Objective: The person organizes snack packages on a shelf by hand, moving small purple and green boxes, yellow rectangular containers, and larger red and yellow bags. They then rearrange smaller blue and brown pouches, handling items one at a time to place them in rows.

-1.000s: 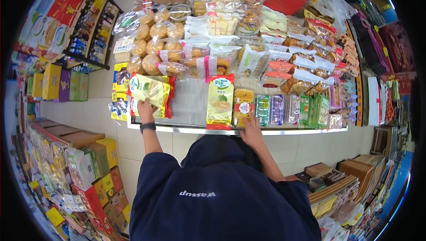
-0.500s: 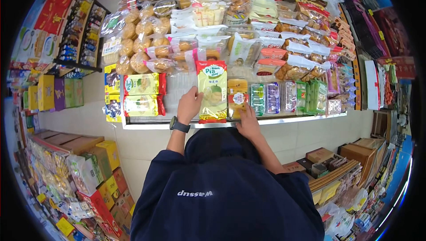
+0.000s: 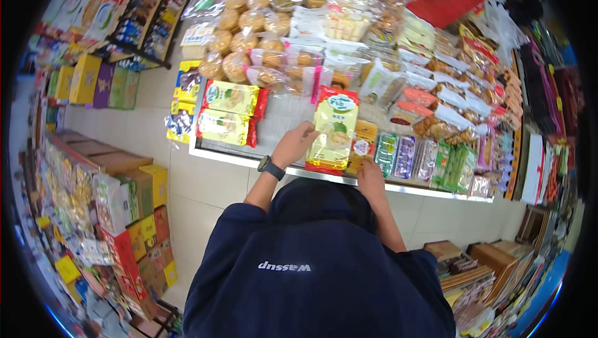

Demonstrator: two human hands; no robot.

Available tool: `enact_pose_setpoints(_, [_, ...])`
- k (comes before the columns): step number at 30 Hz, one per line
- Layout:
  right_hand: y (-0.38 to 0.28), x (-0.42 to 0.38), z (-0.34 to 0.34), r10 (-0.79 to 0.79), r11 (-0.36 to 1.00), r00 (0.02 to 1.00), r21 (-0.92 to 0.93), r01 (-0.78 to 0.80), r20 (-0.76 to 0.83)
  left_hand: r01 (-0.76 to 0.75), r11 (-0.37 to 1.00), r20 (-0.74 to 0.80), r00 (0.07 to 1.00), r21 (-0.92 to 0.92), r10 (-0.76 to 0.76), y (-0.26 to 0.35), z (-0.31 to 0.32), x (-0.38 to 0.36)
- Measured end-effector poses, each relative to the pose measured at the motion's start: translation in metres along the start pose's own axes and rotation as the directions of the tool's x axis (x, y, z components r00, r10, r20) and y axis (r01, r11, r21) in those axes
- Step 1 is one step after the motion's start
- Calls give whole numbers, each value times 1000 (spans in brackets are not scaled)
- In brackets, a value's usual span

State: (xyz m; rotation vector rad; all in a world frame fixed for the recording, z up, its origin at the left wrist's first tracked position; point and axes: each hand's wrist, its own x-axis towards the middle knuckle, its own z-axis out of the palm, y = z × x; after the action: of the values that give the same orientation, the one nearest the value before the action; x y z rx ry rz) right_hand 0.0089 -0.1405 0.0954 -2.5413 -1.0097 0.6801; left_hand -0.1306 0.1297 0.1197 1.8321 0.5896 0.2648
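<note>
My left hand (image 3: 294,145), with a dark watch on its wrist, is closed on the left edge of a yellow-green package (image 3: 334,129) with red ends. The package lies upright in line with my body at the display's front edge. My right hand (image 3: 371,181) has its fingers bent together at the lower right corner of a pack of orange-brown biscuits (image 3: 363,142), just right of the yellow-green package. Two similar yellow-green packages (image 3: 227,112) lie sideways at the left, beyond a bare grey strip of display surface (image 3: 280,119).
The display's metal front rim (image 3: 237,159) runs below both hands. Bagged round pastries (image 3: 252,20) stand behind at the left, and green and purple packs (image 3: 405,156) at the right. Shelves with boxes (image 3: 149,232) stand at the lower left, cartons (image 3: 492,263) at the lower right.
The view has turned, so the display appears tilted and shifted right. Both hands appear further right along with the packages, and remain at nearly the same spots on them.
</note>
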Motion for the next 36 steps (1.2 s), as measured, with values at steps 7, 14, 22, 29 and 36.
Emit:
enact_pose_setpoints(7, [-42, 23, -33, 53, 907, 997, 421, -26, -52, 263, 657, -572, 333, -707, -749, -150, -55, -52])
enact_pose_setpoints(14, [-57, 23, -24, -24, 859, 999, 512, -2, 45, 252, 671, -604, 298, -698, -740, -208, -114, -59])
enact_pose_setpoints(22, [-54, 35, -17, -76, 839, 994, 544, 23, 75, 422, 713, -665, 284, -559, -690, -216, -107, -82])
enact_pose_setpoints(29, [-69, 31, -24, -92, 808, 989, 589, 5, 118, 486, 715, -480, 532, -502, -698, -111, -72, -130])
enact_pose_setpoints(36, [-69, 30, -27, -110, 862, 982, 507, 17, 154, 455, 861, -378, 856, 225, -353, -95, -39, -42])
